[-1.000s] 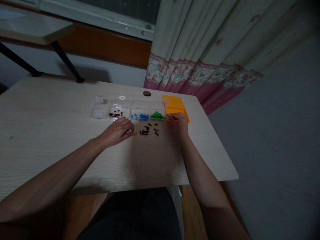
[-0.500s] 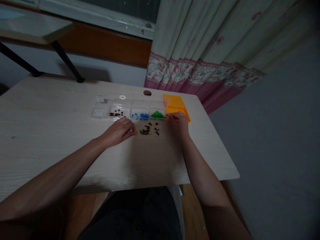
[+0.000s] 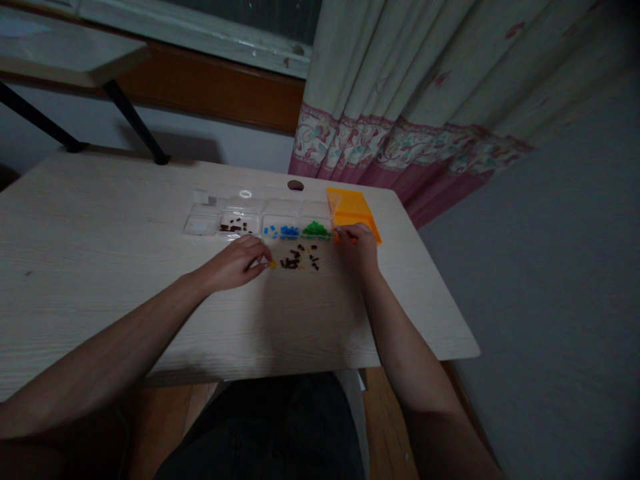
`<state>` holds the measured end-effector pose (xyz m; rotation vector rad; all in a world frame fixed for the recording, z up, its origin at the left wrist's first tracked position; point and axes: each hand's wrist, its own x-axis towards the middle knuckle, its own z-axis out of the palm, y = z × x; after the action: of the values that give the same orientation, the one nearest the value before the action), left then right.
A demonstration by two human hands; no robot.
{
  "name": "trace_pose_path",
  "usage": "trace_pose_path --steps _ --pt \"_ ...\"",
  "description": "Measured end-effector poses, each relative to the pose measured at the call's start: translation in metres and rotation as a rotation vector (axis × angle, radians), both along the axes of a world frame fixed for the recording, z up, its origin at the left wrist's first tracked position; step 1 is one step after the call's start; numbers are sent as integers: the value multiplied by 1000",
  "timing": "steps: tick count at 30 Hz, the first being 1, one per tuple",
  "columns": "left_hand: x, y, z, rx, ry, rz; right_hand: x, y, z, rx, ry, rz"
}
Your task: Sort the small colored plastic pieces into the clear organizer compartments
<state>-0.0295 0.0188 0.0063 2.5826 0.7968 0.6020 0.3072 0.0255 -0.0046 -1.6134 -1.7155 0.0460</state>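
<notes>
My left hand (image 3: pixel 244 263) rests over the table with thumb and index finger closed around the edge of a small yellow brick (image 3: pixel 273 264). Beside it lies a loose scatter of dark brown bricks (image 3: pixel 290 264) with a few yellow ones among them. At the near edge of the orange box (image 3: pixel 352 204), my right hand (image 3: pixel 360 248) has its fingers pinched together; what they hold, if anything, is too small to make out. Several orange pieces (image 3: pixel 353 240) show by that hand. Clear lidded boxes hold brown bricks (image 3: pixel 233 228), blue bricks (image 3: pixel 289 232) and green bricks (image 3: pixel 316 229).
Left of the brown bricks stands another clear box (image 3: pixel 201 225) with a pale label. Behind the boxes is a round hole (image 3: pixel 295 186) in the tabletop (image 3: pixel 210 340). A raised shelf (image 3: pixel 75 53) on black legs stands back left; a curtain (image 3: pixel 390 133) hangs behind.
My left hand has shifted very slightly right, closer onto the yellow brick. The right hand stays at the orange box, almost still.
</notes>
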Motion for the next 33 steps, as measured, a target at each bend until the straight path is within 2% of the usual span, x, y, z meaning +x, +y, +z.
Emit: trace_pose_path --steps 19,33 --pt "2 1 -7 -6 40 69 -1 0 0 -8 -7 -1" --pt "4 -3 -5 22 87 113 -1 0 0 6 -2 12"
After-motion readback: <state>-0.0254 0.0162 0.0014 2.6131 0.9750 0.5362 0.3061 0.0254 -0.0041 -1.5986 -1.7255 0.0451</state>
